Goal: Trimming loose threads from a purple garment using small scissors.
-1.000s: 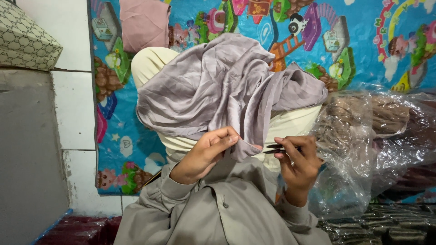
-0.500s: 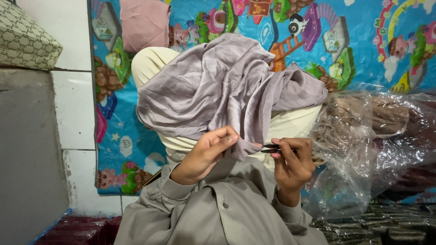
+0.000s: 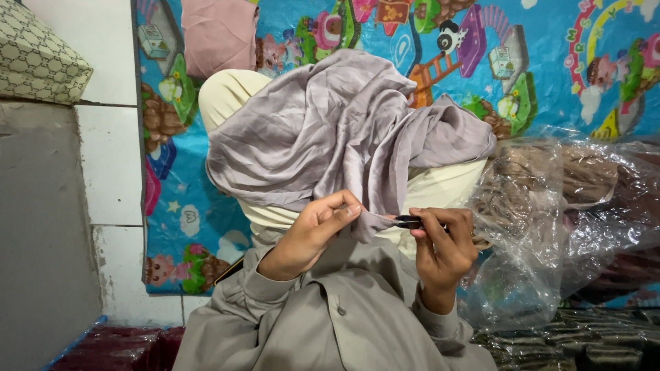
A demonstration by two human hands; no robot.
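Observation:
A lilac-grey cloth [image 3: 330, 130] lies bunched over a cream cloth [image 3: 230, 93] in front of me. My left hand [image 3: 313, 233] pinches the lower edge of the lilac cloth between thumb and fingers. A thin thread or fold runs from that pinch to a small black cutting tool [image 3: 410, 221]. My right hand [image 3: 443, 247] grips this tool, its tip pointing left at the pinched edge. Both hands come out of grey-khaki sleeves [image 3: 330, 323] and are close together, a few centimetres apart.
A clear plastic bag [image 3: 564, 220] with brown cloth inside lies at the right. A colourful cartoon play mat [image 3: 550, 62] covers the floor. A pink cloth [image 3: 220, 31] lies at the top. White tiles [image 3: 103, 158], a grey surface and a patterned cushion [image 3: 34, 55] are at the left.
My right hand has brought the black tool up and left, closer to the cloth edge that my left hand pinches. The left hand has stayed in place.

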